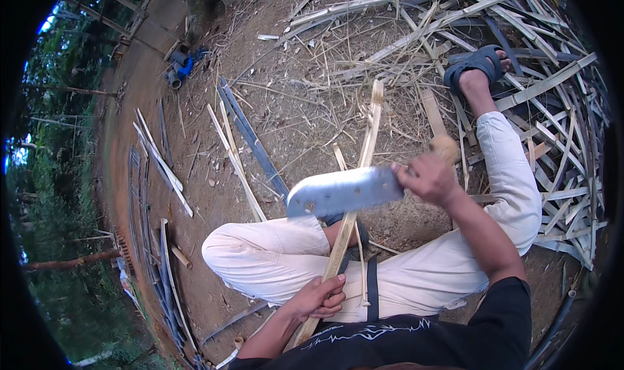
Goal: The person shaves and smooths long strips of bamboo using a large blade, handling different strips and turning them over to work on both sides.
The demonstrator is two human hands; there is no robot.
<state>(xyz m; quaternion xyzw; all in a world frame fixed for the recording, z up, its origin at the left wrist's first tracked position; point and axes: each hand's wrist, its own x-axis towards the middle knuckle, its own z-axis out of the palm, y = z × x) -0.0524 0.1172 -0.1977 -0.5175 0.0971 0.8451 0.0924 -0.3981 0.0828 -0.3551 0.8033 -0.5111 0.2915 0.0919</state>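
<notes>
My left hand (322,298) is closed round the near end of a long split bamboo strip (370,136), close to my waist. The strip slants away from me between my legs, its far end over the dirt. In my right hand (430,178) is a broad-bladed cleaver (344,191), its rounded wooden handle end showing beyond the fist. The wide blade points left and crosses over the middle of the strip. Whether the edge touches the bamboo I cannot tell. A thin sliver (363,266) hangs beside the strip over my lap.
A large heap of split bamboo (559,142) spreads along the right, near my sandalled foot (478,71). Loose shavings (383,71) litter the ground ahead. Dark bamboo slats (250,133) lie ahead to the left, and long poles (170,285) at far left. A blue bundle (185,66) sits farther off.
</notes>
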